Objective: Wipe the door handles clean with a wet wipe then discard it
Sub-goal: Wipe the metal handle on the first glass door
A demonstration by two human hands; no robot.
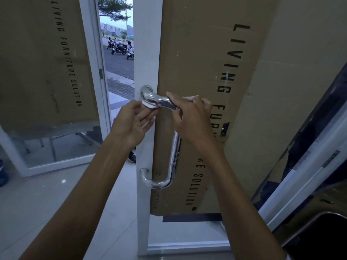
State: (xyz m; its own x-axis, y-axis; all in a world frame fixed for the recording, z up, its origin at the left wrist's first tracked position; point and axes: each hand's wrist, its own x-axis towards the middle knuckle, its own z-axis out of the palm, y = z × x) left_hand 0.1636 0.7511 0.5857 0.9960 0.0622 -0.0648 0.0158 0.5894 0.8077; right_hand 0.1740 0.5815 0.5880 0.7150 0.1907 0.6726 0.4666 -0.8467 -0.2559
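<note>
Gripping the wipe (150, 105) under the top bend of the chrome handle (159, 102), your left hand (135, 121) has its palm turned up and fingers curled round the white cloth, close to the door frame (144, 53). Your right hand (189, 117) wraps over the handle's upper curve, fingers pinching more white wipe just behind the bar. Below your right wrist the handle runs straight down to its lower bend. Cardboard (206, 53) printed with black letters covers the door glass. Outside, motorbikes (120, 47) stand parked.
</note>
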